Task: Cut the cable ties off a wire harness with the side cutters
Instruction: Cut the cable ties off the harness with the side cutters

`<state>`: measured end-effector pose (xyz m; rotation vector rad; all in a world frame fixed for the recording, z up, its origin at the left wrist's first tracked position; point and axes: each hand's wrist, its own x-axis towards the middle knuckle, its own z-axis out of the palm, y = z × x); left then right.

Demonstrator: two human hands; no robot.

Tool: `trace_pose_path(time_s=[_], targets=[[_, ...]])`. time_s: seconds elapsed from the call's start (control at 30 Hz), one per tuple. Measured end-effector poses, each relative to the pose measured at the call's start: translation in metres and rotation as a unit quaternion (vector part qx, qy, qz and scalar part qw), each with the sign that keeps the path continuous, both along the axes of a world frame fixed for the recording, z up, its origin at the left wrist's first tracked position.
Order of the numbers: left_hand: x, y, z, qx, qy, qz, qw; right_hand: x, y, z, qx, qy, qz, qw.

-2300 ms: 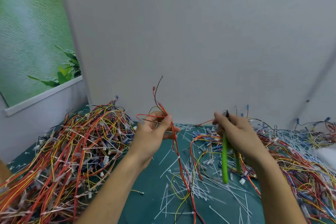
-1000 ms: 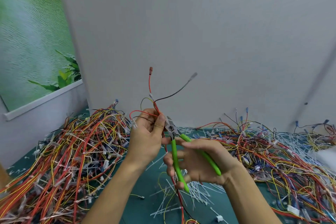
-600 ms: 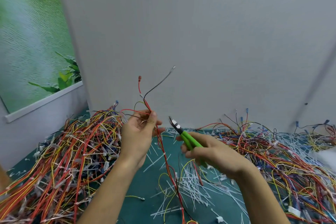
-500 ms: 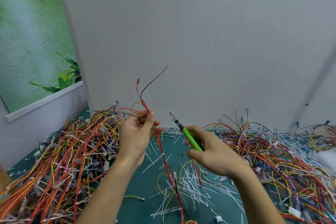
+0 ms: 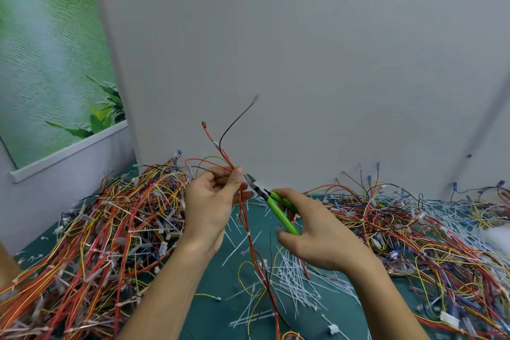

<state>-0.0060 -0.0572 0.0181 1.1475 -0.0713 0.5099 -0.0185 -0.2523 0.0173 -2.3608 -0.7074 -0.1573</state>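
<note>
Left grip [image 5: 209, 201]: pinches harness [image 5: 244, 210], held upright.
Right grip [image 5: 311, 234]: closed round cutters [image 5: 271, 203], nose just right of harness.
Done: cut ties [image 5: 292, 279] litter counter [image 5: 215, 320] below harness.
Left: harness apparently has ties uncut; piles [image 5: 96, 229] flank it.

Blurred black wire tip [image 5: 256, 97]

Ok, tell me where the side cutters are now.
In the head view, the side cutters sit right of centre, gripped by the right hand, tips pointing up-left beside the left hand and the wire harness it holds.
</note>
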Motion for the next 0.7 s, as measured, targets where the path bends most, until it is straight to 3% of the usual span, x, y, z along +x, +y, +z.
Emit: trace_pose_path(time_s=[0.17, 0.33, 0.53, 0.7], targets=[[0.0, -0.002, -0.002, -0.009, 0.001, -0.006, 1.0, 0.0, 0.002, -0.002, 0.022, -0.001, 0.004, 1.0], [0.001, -0.001, -0.003, -0.021, 0.011, -0.032, 0.999, 0.0, 0.007, -0.002, 0.086, 0.057, 0.018, 0.995], [0.004, 0.002, -0.007, 0.047, 0.02, -0.01, 0.999, -0.002, 0.012, 0.0, 0.194, 0.198, 0.043, 0.96], [0.004, 0.002, -0.009, 0.114, -0.015, 0.049, 0.992, -0.005, 0.019, 0.0, 0.192, 0.194, 0.043, 0.961]])
